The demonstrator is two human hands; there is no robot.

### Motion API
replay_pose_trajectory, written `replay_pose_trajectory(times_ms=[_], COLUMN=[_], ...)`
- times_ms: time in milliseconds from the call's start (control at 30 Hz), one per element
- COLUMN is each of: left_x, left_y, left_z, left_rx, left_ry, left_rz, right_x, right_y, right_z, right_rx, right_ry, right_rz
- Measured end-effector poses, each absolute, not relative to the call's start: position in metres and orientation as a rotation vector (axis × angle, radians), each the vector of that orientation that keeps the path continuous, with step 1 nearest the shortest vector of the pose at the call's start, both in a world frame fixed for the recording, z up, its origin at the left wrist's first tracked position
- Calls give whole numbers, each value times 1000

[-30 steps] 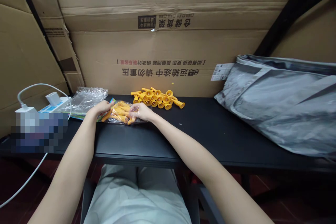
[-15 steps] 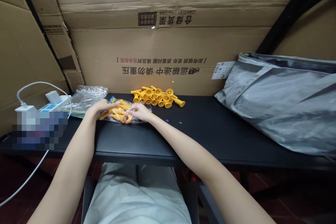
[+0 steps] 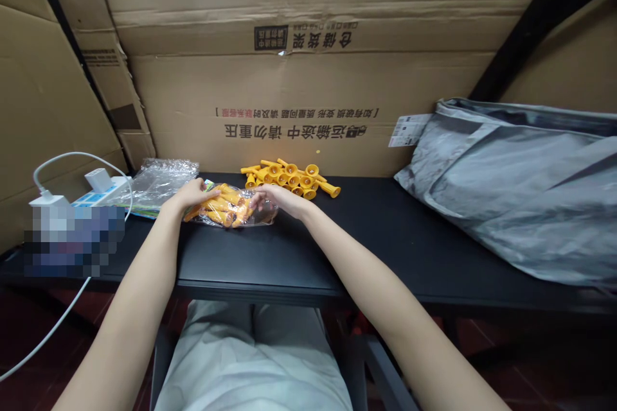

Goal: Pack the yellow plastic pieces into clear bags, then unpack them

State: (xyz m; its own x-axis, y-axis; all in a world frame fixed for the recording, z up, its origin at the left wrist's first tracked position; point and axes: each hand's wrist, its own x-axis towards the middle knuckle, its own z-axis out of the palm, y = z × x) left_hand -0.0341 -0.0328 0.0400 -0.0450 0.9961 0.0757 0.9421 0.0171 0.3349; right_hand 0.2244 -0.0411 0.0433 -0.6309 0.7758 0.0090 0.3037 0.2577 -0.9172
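Observation:
A clear plastic bag of yellow-orange plastic pieces (image 3: 230,209) lies on the black table (image 3: 366,237). My left hand (image 3: 189,196) grips the bag's left end, fingers curled over it. My right hand (image 3: 276,194) pinches the bag's right end, lifted slightly toward the back. Just behind the bag lies a loose pile of yellow funnel-shaped pieces (image 3: 289,178), close to my right hand.
A stack of empty clear bags (image 3: 154,183) lies at the left, beside a white power strip with plugs and cable (image 3: 91,183). A grey plastic-wrapped bundle (image 3: 520,186) fills the table's right side. Cardboard boxes (image 3: 299,90) wall the back and left.
My right hand has moved from on top of the bag to its right end, nearer the loose pile. The left hand has stayed on the left end.

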Motion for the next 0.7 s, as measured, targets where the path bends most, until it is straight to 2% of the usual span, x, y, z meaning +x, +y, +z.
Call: replay_pose_trajectory(times_ms=[233, 467, 600, 700], left_x=[-36, -17, -1, 6], left_y=[-21, -23, -28, -32], left_z=[27, 26, 23, 25], left_rx=[2238, 2318, 2233, 2237], left_ry=[1873, 1786, 1778, 1759], left_rz=[486, 702, 661, 600], right_x=[227, 262, 281, 293], right_y=[-51, -42, -39, -38], right_z=[47, 54, 56, 55], right_rx=[-1128, -1515, -1718, -1826], right_ry=[-2093, -2100, -2149, -2175], right_rz=[1139, 587, 222, 375])
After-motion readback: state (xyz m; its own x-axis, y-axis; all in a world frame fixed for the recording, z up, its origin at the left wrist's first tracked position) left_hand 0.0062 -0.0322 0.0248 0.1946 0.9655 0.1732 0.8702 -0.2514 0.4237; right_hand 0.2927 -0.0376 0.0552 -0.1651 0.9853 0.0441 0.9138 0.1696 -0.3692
